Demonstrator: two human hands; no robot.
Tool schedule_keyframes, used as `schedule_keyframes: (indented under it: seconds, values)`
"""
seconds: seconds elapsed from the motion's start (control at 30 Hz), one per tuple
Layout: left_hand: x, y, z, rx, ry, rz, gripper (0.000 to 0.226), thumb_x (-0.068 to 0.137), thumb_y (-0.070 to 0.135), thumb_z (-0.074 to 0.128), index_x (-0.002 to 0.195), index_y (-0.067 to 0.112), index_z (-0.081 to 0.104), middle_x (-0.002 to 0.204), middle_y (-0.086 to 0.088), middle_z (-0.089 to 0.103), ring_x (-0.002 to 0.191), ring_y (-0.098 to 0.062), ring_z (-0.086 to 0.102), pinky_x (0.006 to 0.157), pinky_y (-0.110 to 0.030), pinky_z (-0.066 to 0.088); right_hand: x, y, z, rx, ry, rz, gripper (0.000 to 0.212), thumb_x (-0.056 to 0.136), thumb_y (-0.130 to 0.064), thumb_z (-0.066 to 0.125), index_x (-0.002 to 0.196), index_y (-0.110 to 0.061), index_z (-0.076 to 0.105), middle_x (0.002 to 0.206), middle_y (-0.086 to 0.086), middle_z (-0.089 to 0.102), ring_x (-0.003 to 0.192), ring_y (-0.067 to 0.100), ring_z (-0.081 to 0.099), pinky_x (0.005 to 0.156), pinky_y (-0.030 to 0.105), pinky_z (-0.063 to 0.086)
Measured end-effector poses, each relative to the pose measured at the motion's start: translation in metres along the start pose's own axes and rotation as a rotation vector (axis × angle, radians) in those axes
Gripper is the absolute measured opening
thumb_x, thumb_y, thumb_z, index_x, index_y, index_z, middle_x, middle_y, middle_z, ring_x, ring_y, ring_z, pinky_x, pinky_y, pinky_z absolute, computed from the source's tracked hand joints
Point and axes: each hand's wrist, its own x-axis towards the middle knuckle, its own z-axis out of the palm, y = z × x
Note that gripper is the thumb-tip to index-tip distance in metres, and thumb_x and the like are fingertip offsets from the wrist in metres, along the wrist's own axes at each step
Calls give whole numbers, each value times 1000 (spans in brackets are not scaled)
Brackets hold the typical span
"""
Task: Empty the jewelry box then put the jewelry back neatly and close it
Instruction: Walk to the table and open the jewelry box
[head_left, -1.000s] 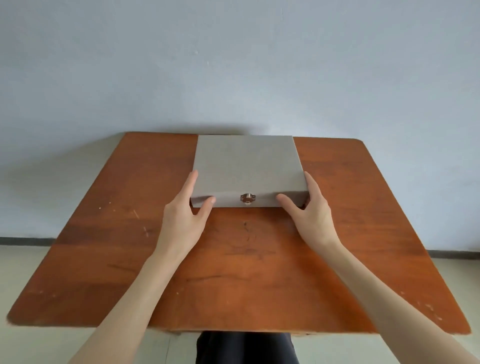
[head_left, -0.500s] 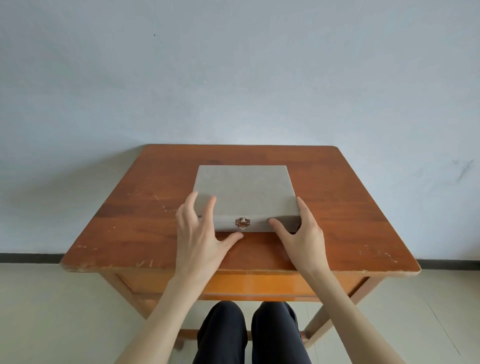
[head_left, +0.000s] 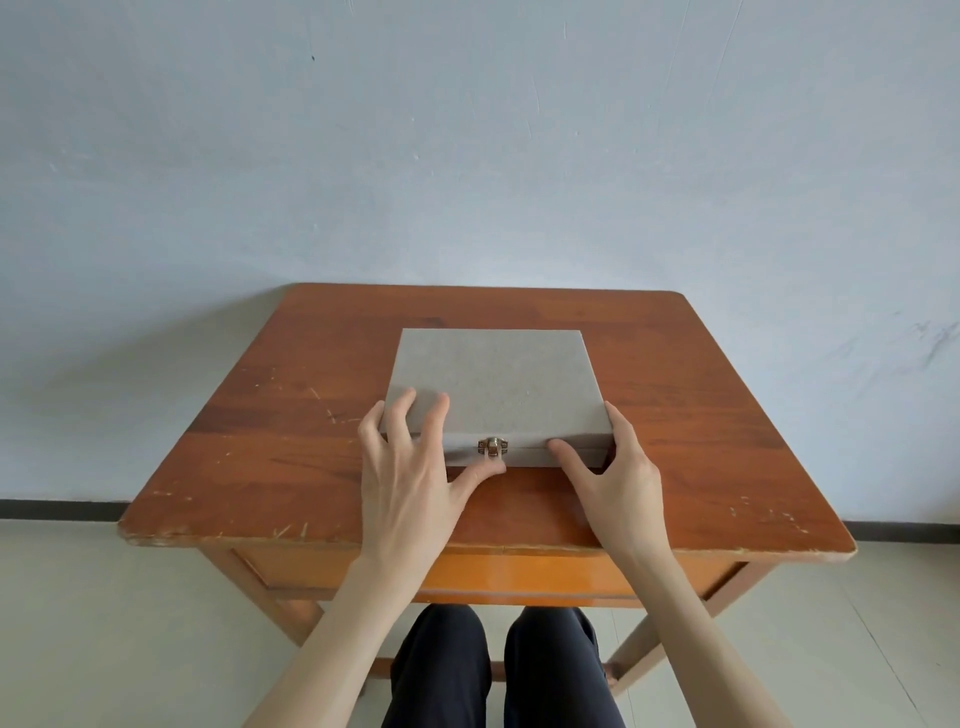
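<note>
A closed grey jewelry box sits on a wooden counter, its brass clasp facing the seated person. The left hand lies flat over the box's near-left corner, fingers straight and spread on the lid, thumb reaching under the clasp. The right hand braces the near-right corner, fingers extended along the side and thumb pressing the front wall; neither hand is clenched. The lid appears not yet raised, so emptying has likely not begun. If the thumb slips off the small clasp, or the lid is forced while latched, the light box could slide away across the smooth counter.
</note>
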Motion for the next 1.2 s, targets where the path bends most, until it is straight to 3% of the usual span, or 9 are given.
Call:
schedule_keyframes:
  seconds: [0.2,0.33,0.43,0.5,0.57,0.67,0.73,0.93,1.2]
  values:
    - [4,-7,-10,-437,89,-135,48,91,47,42,121,12,54,123,-3,52,113,-10,41,94,-22,37,1,0,-1,14,23,18,65,79,-37,69,134,-12,43,123,2,59,105,14,54,89,27,47]
    - [1,-17,-18,-573,-42,-410,46,95,39,36,131,11,48,133,-4,52,123,-16,48,105,-33,38,3,-1,-4,53,6,21,63,78,-34,71,131,-12,47,119,0,60,98,6,48,83,19,42]
    - [8,-15,-32,-568,-94,-437,52,95,46,27,100,8,63,108,-4,66,103,-17,59,91,-30,43,5,-4,-6,122,5,33,60,76,-31,73,129,-14,49,118,-2,60,98,7,51,83,19,43]
    - [19,-12,-41,-595,-69,-443,55,95,45,25,67,6,51,69,0,56,68,-8,52,70,-22,40,12,-10,-8,192,12,47,59,76,-32,73,128,-15,49,118,-3,59,100,8,53,85,20,46]
    - [31,-9,-47,-645,-33,-457,49,96,44,24,60,15,40,58,4,43,58,-4,43,63,-20,35,25,-16,-9,234,27,41,58,77,-36,71,126,-15,50,121,-2,59,108,13,56,93,30,48]
    - [51,-8,-49,-787,27,-443,46,97,44,24,103,20,63,98,11,62,95,-2,57,92,-22,38,51,-27,-10,284,51,15,48,82,-45,63,121,-17,55,119,-3,62,114,14,56,99,39,46]
    - [70,-9,-45,-855,63,-416,54,97,45,24,122,11,57,124,2,58,118,-11,51,104,-26,34,69,-35,-10,325,49,-6,46,85,-47,57,123,-22,54,123,-8,60,118,11,52,102,37,43]
    - [132,-18,-22,-1011,29,-349,48,97,45,28,135,22,46,139,6,48,130,-7,41,113,-36,29,122,-47,6,317,10,-108,56,86,-47,51,138,-32,37,125,-4,53,115,7,50,100,26,37]
    - [206,-22,10,-1132,-127,-379,71,71,28,33,141,28,34,146,11,36,135,-6,30,115,-42,23,200,-46,24,381,6,-6,49,92,-23,46,140,-26,38,132,-2,41,117,15,50,102,34,40]
